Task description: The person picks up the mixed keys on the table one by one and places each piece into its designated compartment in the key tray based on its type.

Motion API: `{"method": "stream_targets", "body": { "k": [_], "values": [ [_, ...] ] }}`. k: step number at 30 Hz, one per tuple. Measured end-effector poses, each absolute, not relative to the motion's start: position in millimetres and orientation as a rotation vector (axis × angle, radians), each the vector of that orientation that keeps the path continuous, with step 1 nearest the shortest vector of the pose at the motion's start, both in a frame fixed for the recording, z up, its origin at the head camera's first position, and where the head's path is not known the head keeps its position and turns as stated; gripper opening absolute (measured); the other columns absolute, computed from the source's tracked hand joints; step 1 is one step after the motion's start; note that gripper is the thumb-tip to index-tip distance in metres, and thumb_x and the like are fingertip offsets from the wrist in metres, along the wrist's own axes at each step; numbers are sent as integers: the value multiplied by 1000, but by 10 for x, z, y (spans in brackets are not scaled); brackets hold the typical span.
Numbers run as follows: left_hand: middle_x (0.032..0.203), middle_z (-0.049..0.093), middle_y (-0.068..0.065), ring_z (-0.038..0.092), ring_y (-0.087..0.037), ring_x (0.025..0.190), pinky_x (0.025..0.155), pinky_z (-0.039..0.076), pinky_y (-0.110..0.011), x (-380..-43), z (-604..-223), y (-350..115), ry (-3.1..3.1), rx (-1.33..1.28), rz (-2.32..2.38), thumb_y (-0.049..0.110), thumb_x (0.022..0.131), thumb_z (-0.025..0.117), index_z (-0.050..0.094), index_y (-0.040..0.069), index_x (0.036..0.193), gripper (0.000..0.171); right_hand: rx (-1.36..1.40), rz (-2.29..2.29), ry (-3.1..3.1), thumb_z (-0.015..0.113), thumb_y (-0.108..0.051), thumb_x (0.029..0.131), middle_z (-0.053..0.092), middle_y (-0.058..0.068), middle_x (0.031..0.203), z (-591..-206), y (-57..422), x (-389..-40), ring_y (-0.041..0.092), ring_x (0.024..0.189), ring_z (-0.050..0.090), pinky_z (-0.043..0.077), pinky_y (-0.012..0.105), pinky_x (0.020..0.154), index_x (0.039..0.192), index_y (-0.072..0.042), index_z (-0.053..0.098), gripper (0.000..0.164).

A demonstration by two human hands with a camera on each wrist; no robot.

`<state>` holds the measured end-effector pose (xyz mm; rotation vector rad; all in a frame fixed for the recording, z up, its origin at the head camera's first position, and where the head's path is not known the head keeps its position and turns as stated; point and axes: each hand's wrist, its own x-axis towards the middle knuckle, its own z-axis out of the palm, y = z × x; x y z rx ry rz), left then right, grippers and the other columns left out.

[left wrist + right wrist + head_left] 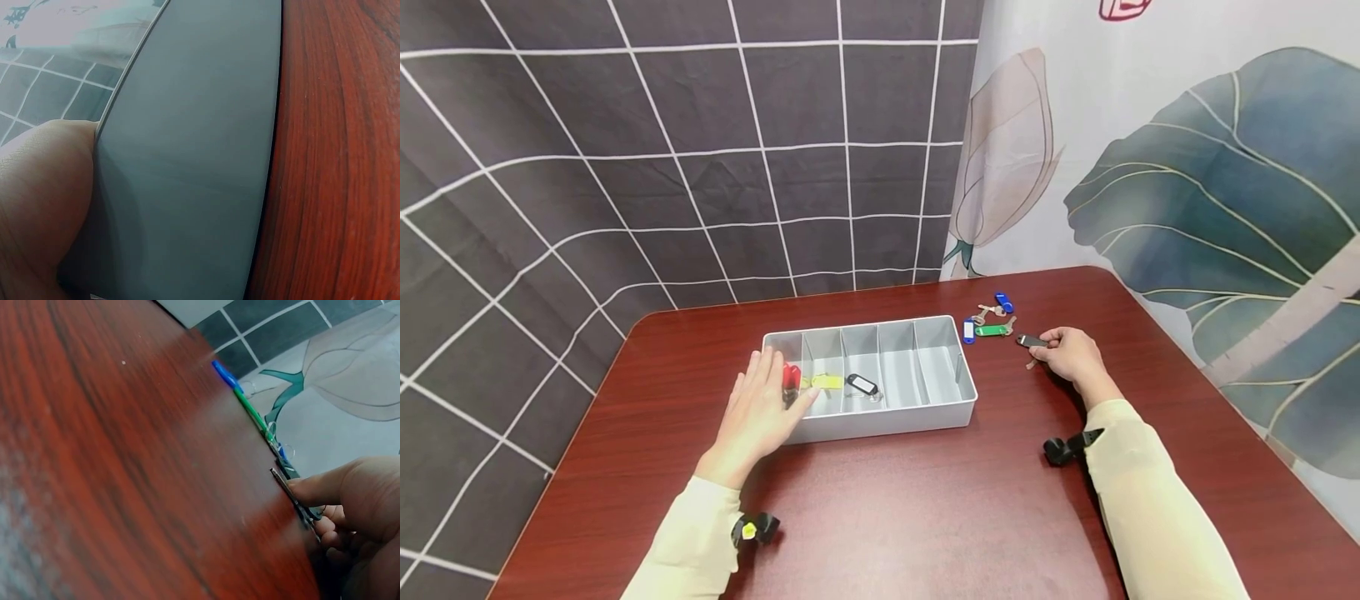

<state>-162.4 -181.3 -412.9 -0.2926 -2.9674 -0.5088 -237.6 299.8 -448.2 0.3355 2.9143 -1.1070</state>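
Observation:
My left hand (pixel 758 408) lies with straight fingers over the left end of a grey divided tray (pixel 880 423), its thumb along the front rim. In the left wrist view, the hand is against the tray's wall (pixel 194 125). Inside the tray, from the left, are a red key tag (pixel 792 375), partly hidden by the hand, a yellow key tag (pixel 827 382) and a black key tag (pixel 862 384), each in its own compartment. At the right, my right hand (pixel 1071 354) pinches a dark key tag (pixel 1032 341) between thumb and fingers; a key (pixel 1032 364) hangs by it, low over the table.
Just right of the tray lie a green key tag (pixel 991 331) and two blue key tags, one near the tray (pixel 968 332) and one farther back (pixel 1003 302), with keys among them. The red-brown table (pixel 925 500) ends at a dark tiled-pattern curtain (pixel 790 208).

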Motion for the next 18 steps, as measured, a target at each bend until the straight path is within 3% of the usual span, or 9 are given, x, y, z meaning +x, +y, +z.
{"method": "stream_targets", "body": {
  "k": [8,13,18],
  "values": [
    [156,19,-22,12,-39,144,112,17,-58,-1627,-4112,-1815,-2965,-299,-506,65,90,47,27,-5,148,93,298,-1123,2941,66,-25,91,55,7,78,-4509,3044,-2394,29,82,47,36,36,65,97,-4,63,22],
    [156,18,-22,12,-39,144,112,17,-58,-1626,-4117,-1816,-2972,-294,-498,64,90,47,27,-5,148,93,293,-1247,2900,67,-25,91,59,5,75,-4509,3057,-2391,27,75,48,41,33,59,99,-4,67,22],
    [157,17,-21,11,-39,145,113,16,-58,-1623,-4124,-1819,-2982,-287,-500,64,90,47,26,-5,149,92,259,-1333,2853,65,-23,92,67,7,81,-4497,3098,-2385,27,83,50,41,32,65,107,-3,70,26]
  ]
}}
